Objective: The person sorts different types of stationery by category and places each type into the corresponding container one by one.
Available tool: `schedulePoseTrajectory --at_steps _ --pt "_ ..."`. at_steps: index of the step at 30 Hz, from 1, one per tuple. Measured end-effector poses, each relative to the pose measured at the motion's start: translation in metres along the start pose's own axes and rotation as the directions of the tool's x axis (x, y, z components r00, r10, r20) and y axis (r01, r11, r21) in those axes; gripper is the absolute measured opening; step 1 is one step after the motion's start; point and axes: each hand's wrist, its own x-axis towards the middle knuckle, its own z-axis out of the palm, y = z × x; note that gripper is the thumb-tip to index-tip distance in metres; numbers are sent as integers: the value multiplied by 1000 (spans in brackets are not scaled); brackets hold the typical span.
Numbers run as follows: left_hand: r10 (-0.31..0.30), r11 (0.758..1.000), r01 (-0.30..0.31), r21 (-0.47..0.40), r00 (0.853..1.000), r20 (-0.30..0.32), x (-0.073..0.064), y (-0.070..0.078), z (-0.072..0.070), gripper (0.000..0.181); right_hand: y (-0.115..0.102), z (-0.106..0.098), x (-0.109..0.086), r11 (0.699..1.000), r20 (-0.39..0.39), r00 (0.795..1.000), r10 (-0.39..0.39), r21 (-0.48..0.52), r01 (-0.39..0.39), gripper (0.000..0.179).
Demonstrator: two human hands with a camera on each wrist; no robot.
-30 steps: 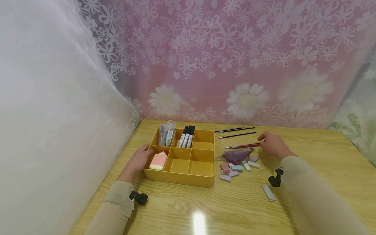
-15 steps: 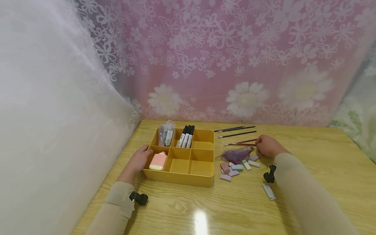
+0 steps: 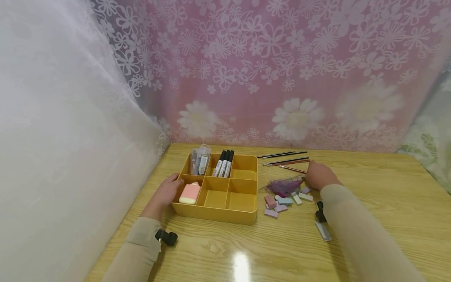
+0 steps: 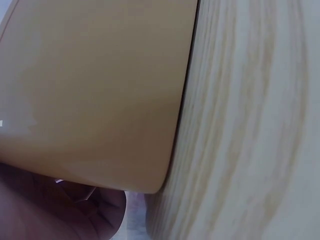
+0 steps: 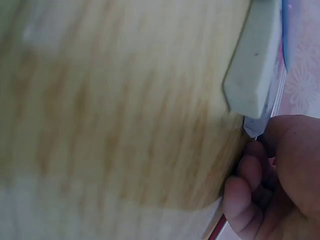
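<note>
A: Which hand is nearer the red pencil (image 3: 293, 169)?

B: The right hand (image 3: 321, 177). The pencil lies to its left, one end at the curled fingers, the pale-tipped end pointing toward the box (image 3: 215, 215).

A: Is it held?

B: It seems so. The right wrist view shows the fingers closed in, with red at the palm and below the knuckles; how firm the pinch is cannot be told.

A: And its long axis?

B: Mostly sideways, pale tip farther from the person. The second red pencil (image 3: 289, 162) slants the other way, just beside a black pencil (image 3: 278, 162). Lining them up seems to hinge on that angle.

A: The left hand (image 3: 167, 190)?

B: Well apart from the pencil, gripping the box's left wall, fingers bent around it.
</note>
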Motion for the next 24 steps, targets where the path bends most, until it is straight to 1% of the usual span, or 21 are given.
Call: schedulePoseTrajectory --at_steps 2,6,11,13,14,17,19,20,22,24 --pt "-3 1000 3 -1 1000 0 0 0 0 53 0 1 3 999 3 1000 -3 -34 3 51" --pt "-7 1000 7 -7 1000 2 -2 1 0 52 -1 -2 2 997 22 1000 -11 -80 13 44" --pt "-11 1000 11 -16 1000 5 -2 1 0 53 2 -5 0 990 24 999 -35 -137 38 37" --pt "-11 1000 11 -19 1000 8 -3 1 1 53 7 -4 0 986 9 998 -59 -158 60 33" --pt "-10 1000 10 -20 1000 13 -3 1 1 53 8 -5 -1 982 1 998 -69 -173 68 35" --pt "-13 1000 13 -15 1000 14 -2 1 2 53 13 -9 -4 978 -30 995 -90 -190 83 29" --pt "-19 1000 19 -11 1000 9 -2 1 2 54 12 -13 -10 979 -51 994 -94 -184 83 26" --pt "-19 1000 19 -6 1000 8 -1 1 1 54 11 -16 -12 980 -71 993 -97 -179 83 24" --pt "-19 1000 19 -2 1000 4 -1 1 1 55 7 -21 -19 984 -109 989 -98 -156 80 14" --pt "-14 1000 14 -3 1000 8 0 1 0 54 3 -26 -26 987 -161 982 -104 -137 82 10"
